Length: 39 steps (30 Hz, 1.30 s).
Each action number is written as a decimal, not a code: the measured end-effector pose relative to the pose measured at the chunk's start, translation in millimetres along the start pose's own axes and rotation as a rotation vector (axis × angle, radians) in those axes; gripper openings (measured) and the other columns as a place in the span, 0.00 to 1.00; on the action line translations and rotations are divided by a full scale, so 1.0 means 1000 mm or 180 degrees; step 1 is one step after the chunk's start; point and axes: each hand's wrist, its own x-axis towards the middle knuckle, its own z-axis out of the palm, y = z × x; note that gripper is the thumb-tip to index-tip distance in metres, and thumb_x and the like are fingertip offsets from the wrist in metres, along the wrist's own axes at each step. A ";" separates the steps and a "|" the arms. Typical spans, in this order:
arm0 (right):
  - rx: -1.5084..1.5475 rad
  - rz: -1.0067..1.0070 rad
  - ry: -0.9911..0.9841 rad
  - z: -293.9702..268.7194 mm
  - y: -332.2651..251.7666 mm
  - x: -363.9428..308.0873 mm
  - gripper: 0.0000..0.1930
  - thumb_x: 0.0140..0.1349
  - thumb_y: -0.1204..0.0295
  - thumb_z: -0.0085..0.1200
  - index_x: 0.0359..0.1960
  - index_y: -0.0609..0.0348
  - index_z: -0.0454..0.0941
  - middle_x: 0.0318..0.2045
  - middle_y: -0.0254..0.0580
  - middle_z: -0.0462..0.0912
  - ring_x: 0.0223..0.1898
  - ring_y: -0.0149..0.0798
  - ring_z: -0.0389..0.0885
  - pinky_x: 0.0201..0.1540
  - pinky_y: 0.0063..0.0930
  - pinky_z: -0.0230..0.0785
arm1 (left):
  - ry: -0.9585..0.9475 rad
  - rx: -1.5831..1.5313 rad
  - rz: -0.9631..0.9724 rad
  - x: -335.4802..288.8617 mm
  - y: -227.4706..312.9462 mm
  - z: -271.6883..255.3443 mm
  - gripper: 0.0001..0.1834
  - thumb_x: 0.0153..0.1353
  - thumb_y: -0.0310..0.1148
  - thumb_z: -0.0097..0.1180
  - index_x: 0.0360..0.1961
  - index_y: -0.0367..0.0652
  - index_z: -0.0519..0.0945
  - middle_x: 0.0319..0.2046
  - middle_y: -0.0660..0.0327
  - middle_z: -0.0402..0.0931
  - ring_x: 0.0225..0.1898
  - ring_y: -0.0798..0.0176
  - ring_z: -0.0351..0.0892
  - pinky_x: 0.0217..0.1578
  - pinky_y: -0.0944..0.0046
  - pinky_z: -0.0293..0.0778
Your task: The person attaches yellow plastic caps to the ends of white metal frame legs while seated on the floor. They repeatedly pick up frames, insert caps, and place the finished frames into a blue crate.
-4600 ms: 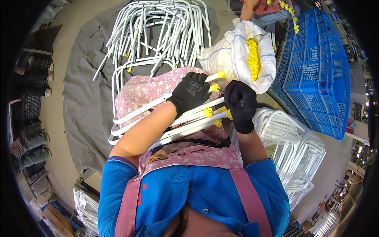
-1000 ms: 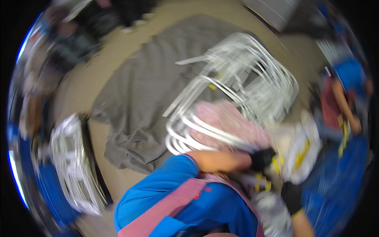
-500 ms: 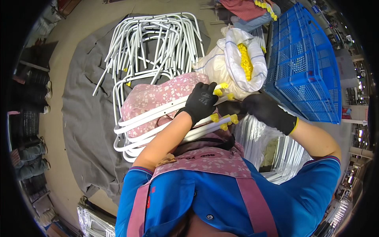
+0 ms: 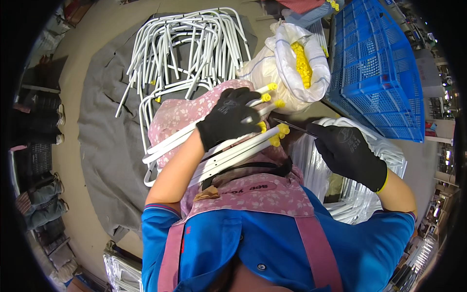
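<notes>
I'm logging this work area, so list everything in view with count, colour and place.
Lap frames: several, white, across the lap
Yellow caps: at least five, yellow, on the lap frames' tube ends
Sack: one, white, open, upper right of centre
Loose caps: many, yellow, inside the sack
Crate: at least one, blue, upper right
Frame pile: many, white, top centre
Cloth: one, grey, under the frame pile
Wrapped frames: many, white, right and lower left
Slim tool: one, metallic, in the right grip
Co-worker: one, partly seen, top edge
Apron: one, pink floral, worn
Shirt: one, blue, worn
Grips: two, black-gloved; left grip on the lap frames
</notes>
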 end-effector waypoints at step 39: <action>-0.1479 -0.1357 0.0684 0.059 0.036 0.043 0.11 0.53 0.68 0.57 0.35 0.59 0.78 0.21 0.43 0.75 0.23 0.42 0.79 0.26 0.37 0.69 | -0.0130 0.1870 -0.0380 0.026 0.015 0.073 0.14 0.60 0.34 0.49 0.40 0.42 0.83 0.54 0.51 0.74 0.68 0.46 0.59 0.63 0.27 0.48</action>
